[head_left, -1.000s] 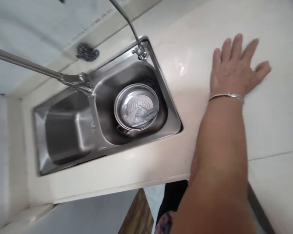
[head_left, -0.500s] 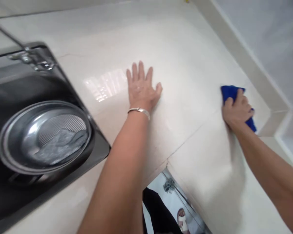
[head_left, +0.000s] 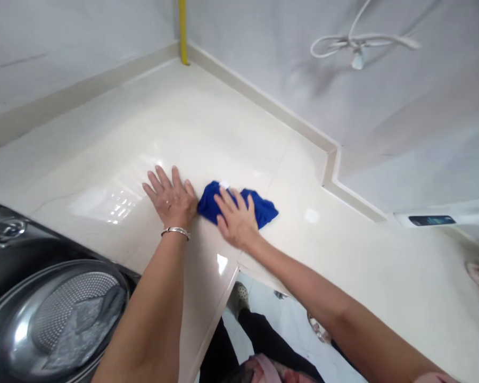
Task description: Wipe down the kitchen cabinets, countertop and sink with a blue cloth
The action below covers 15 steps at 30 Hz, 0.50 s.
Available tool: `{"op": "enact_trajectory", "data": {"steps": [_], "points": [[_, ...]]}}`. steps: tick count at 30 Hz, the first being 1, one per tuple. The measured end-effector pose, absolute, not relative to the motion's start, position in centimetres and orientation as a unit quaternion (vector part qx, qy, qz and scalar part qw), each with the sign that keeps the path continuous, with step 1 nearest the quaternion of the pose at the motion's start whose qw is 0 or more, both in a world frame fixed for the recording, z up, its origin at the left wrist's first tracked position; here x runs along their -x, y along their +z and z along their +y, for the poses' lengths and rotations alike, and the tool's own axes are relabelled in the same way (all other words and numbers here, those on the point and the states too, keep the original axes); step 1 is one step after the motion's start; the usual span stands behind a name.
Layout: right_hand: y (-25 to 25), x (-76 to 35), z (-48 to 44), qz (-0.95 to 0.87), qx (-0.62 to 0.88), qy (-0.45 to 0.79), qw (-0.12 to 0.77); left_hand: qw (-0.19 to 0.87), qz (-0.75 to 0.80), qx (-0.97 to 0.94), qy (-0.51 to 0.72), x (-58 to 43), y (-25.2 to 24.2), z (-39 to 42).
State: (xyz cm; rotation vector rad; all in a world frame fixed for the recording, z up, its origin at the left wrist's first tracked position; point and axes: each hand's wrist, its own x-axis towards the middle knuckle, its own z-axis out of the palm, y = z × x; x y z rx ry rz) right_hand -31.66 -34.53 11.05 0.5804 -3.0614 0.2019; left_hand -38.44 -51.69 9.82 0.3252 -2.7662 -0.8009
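Note:
My left hand (head_left: 172,199) lies open on the glossy cream countertop (head_left: 207,127), palm down with fingers spread. A silver bangle (head_left: 176,231) circles its wrist. Close to its thumb is a crumpled blue cloth (head_left: 264,210), flat against the counter. My right hand (head_left: 237,218) grips this cloth from above, pressing it down with slightly bent fingers. Part of the cloth is hidden beneath the palm. A small white patch, perhaps a label, shows at the cloth's upper edge.
At lower left, a dark-rimmed sink (head_left: 59,239) contains a metal strainer basin (head_left: 48,319) with a grey cloth or bag (head_left: 82,330) in it. A yellow pipe (head_left: 183,32) stands in the back corner. White cable (head_left: 357,45) hangs on the right wall. A white device (head_left: 431,219) sits right.
My right hand has brought the blue cloth leftward from the right end of the counter to beside my left hand. The view has swung toward the back corner and right wall.

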Motion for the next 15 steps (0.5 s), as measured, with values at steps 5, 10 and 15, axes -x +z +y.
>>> {"op": "enact_trajectory", "data": {"steps": [5, 10, 15], "points": [[11.1, 21.9, -32.0, -0.965, -0.254, 0.070, -0.008, 0.121, -0.941, -0.095, -0.301, 38.1, 10.2, -52.0], [10.1, 14.3, -22.0, -0.979, -0.204, 0.020, -0.009, 0.124, -0.941, -0.087, -0.302, 37.9, 11.1, -52.0], [9.4, 9.5, -11.6, -0.996, 0.054, -0.044, -0.047, 0.119, -0.935, -0.076, -0.326, 37.9, 11.6, -52.2]]}}
